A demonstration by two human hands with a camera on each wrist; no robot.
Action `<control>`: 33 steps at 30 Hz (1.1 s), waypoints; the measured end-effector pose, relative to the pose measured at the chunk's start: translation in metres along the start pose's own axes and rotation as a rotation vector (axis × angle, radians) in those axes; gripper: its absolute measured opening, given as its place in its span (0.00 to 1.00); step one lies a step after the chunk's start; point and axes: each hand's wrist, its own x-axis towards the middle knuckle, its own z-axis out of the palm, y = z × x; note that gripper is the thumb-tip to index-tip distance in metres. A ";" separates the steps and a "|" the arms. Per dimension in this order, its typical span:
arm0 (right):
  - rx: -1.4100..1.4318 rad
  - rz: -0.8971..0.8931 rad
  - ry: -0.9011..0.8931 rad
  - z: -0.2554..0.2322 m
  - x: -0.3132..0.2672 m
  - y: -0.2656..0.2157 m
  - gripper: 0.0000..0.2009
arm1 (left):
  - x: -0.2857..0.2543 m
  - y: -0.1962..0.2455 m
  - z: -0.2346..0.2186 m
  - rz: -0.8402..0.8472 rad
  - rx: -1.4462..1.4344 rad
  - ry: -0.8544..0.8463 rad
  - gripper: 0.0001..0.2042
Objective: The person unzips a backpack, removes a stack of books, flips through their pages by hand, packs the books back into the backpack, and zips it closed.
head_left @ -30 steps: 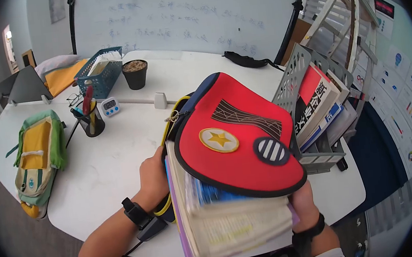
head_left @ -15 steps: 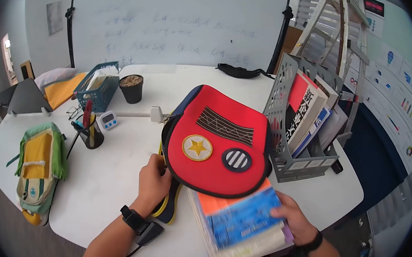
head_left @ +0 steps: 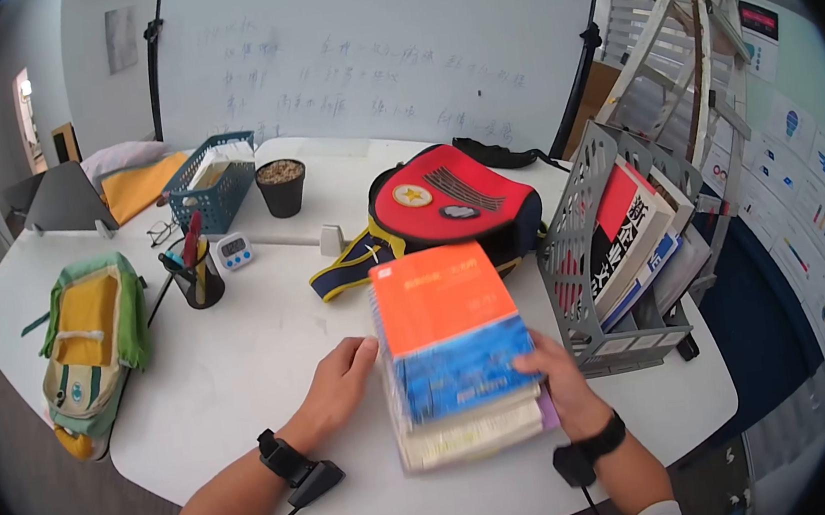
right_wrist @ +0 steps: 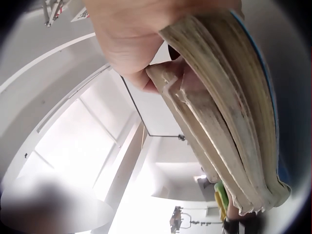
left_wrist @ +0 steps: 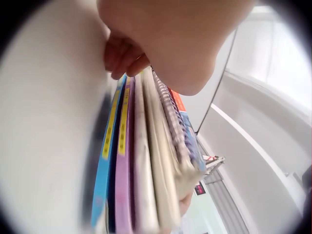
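A stack of books and notebooks [head_left: 447,294], with an orange and blue cover on top, is over the table in front of the body. My right hand [head_left: 562,388] grips its right edge, thumb on the top cover; in the right wrist view the hand [right_wrist: 131,39] covers part of the page edges [right_wrist: 234,112]. Beside the stack's left side is my left hand [head_left: 338,386], its thumb close to the edge. The left wrist view shows that hand [left_wrist: 165,39] by the coloured spines [left_wrist: 124,161], fingers partly hidden; contact is unclear.
Behind the stack lies a red and navy bag [head_left: 451,193]. A grey file rack [head_left: 581,230] with books stands at the right. On the left are a green and yellow bag [head_left: 95,341], a pen holder [head_left: 199,280], a timer [head_left: 234,250], a potted plant [head_left: 281,186] and a blue basket [head_left: 216,203].
The stack has come out from under the red flap, and the bag now lies farther back. My left hand has let go of the bag and is beside the stack. My right hand still holds the books.
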 end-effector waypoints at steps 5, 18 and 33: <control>-0.068 -0.052 -0.082 0.017 -0.048 0.011 0.39 | -0.024 0.028 0.001 0.044 -0.713 -0.332 0.41; -0.620 -0.444 -0.206 -0.014 -0.004 0.016 0.48 | -0.030 0.035 0.003 0.371 -0.195 -0.329 0.55; -0.518 -0.476 0.011 0.006 0.000 0.032 0.35 | -0.027 0.033 0.011 0.393 -0.140 -0.199 0.50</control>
